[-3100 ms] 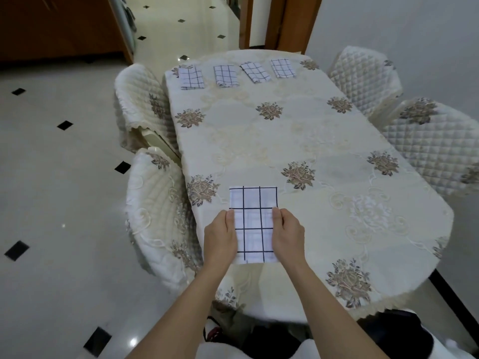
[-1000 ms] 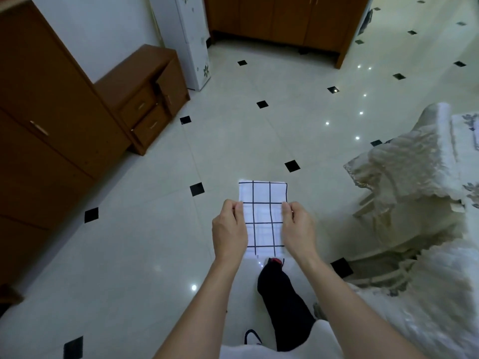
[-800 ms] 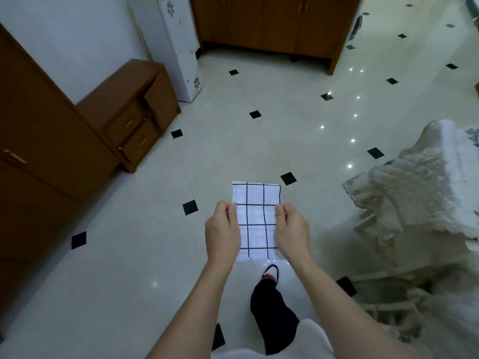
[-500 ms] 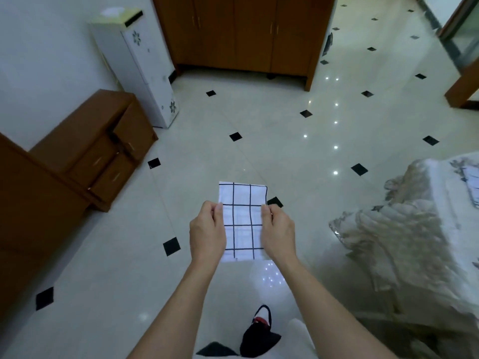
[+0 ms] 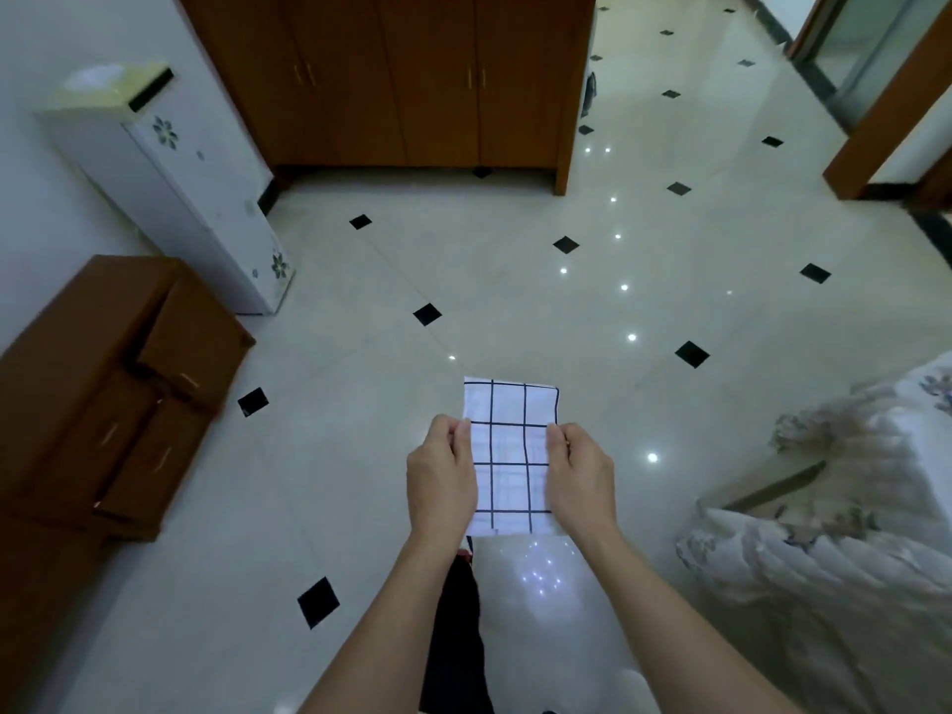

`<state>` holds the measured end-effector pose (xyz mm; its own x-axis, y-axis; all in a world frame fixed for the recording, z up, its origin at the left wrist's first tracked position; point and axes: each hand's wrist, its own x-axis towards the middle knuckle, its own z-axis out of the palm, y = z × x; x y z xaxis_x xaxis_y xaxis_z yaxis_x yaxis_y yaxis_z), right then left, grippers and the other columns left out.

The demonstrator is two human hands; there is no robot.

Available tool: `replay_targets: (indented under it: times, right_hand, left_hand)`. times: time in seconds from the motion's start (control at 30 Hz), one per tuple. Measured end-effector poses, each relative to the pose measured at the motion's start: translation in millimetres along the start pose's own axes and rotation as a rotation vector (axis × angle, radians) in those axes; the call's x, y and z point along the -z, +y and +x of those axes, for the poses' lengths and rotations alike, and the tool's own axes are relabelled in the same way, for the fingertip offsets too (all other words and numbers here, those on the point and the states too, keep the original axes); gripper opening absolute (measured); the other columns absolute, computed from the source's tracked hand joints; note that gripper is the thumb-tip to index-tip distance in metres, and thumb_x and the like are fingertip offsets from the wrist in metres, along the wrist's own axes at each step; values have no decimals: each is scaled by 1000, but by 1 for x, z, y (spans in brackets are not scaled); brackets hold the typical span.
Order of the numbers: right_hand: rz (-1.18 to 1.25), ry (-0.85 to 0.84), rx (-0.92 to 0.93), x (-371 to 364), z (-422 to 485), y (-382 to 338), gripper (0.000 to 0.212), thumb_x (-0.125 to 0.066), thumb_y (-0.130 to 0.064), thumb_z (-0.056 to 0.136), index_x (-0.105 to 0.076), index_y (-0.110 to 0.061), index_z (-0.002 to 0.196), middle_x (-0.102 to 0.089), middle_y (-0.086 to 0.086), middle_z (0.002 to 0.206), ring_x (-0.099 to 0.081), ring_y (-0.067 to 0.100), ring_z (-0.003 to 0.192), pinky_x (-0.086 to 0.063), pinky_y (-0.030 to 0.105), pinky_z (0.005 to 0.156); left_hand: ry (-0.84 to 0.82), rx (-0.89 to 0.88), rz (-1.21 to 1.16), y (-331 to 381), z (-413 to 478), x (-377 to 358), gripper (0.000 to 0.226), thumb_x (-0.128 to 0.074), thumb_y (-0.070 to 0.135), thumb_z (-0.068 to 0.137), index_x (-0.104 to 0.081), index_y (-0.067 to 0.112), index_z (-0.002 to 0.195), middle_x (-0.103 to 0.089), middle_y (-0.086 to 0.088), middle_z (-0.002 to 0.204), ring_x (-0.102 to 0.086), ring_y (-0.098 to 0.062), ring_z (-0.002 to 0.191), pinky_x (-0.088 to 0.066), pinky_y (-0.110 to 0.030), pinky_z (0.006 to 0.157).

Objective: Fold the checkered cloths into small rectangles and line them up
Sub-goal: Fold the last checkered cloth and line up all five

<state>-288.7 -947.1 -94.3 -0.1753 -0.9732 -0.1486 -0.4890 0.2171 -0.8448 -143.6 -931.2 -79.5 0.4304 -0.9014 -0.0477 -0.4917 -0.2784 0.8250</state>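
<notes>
A folded checkered cloth (image 5: 510, 456), white with dark grid lines, is held flat in the air above the tiled floor. My left hand (image 5: 442, 479) pinches its left edge and my right hand (image 5: 582, 479) pinches its right edge, thumbs on top. The cloth is a narrow rectangle with its far end pointing away from me. The table and the row of folded cloths are out of view.
A quilted cream chair cover (image 5: 834, 512) stands at the right. A low wooden drawer cabinet (image 5: 113, 383) and a white floor-standing unit (image 5: 170, 188) line the left wall. A wooden wardrobe (image 5: 391, 79) is ahead. My dark trouser leg (image 5: 456, 641) shows below.
The cloth was lifted off the table and carried away from it in both hands. The view keeps swinging right across the floor, and the chair has come further into view.
</notes>
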Motion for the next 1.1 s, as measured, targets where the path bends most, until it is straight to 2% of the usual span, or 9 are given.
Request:
replay_targets:
  times: [0.1,0.23,0.37,0.53,0.63,0.83,0.97,1.1]
  right_hand:
    - [-25,48,6,-13,56,-21,40,-40,-31,105,-38,-20,67,-44,-5,59,-39,10,56,-31,26,51]
    - [-55,135,-52,-27,136,-51,40,-40,-32,106,-39,-19,67,-46,-4,60,-40,10,55,-29,21,49]
    - [-42,233,-106,-35,198,-74,40,-41,-32,105,-43,-12,69,-50,1,61,-43,14,57,-33,27,51]
    - [-13,334,-202,-21,250,-76,40,-41,-31,105,-42,-13,69,-51,1,63,-42,13,57,-35,27,54]
    - [11,392,-249,-5,280,-70,41,-40,-32,105,-42,-11,70,-48,2,61,-40,13,57,-35,31,54]
    - [36,524,-323,43,357,-42,41,-39,-33,105,-38,-16,68,-45,-3,59,-38,11,55,-32,27,52]
    - [75,598,-371,90,422,-15,41,-39,-34,105,-40,-12,71,-44,-2,60,-37,13,57,-32,31,53]
    - [84,638,-383,150,494,10,40,-40,-32,106,-41,-11,71,-46,-1,61,-38,13,57,-31,28,52]
  left_hand:
    - [-28,-56,-10,12,66,-13,28,-46,30,104,-53,12,84,-58,-10,65,-47,-22,56,-35,-23,50]
    - [-113,-114,-23,38,159,-32,28,-46,29,104,-53,13,83,-56,-1,64,-44,-10,54,-36,-18,51]
    - [-190,-173,-50,62,232,-50,28,-46,29,104,-52,13,82,-56,5,64,-48,-8,56,-37,-16,50]
    - [-344,-221,-9,90,289,-95,27,-45,32,104,-51,18,82,-55,7,65,-47,-10,56,-36,-17,49]
    - [-423,-268,-7,112,313,-127,28,-44,33,105,-52,18,82,-53,5,62,-41,-9,52,-35,-19,48]
    - [-561,-358,-10,170,356,-220,28,-46,30,105,-51,20,79,-49,5,60,-39,-7,49,-35,-18,48]
    - [-620,-417,0,220,384,-297,27,-47,29,104,-53,17,81,-56,-3,65,-41,-8,54,-36,-20,50]
    - [-657,-445,22,283,408,-377,28,-47,29,104,-52,15,81,-52,1,64,-40,-9,54,-36,-18,51]
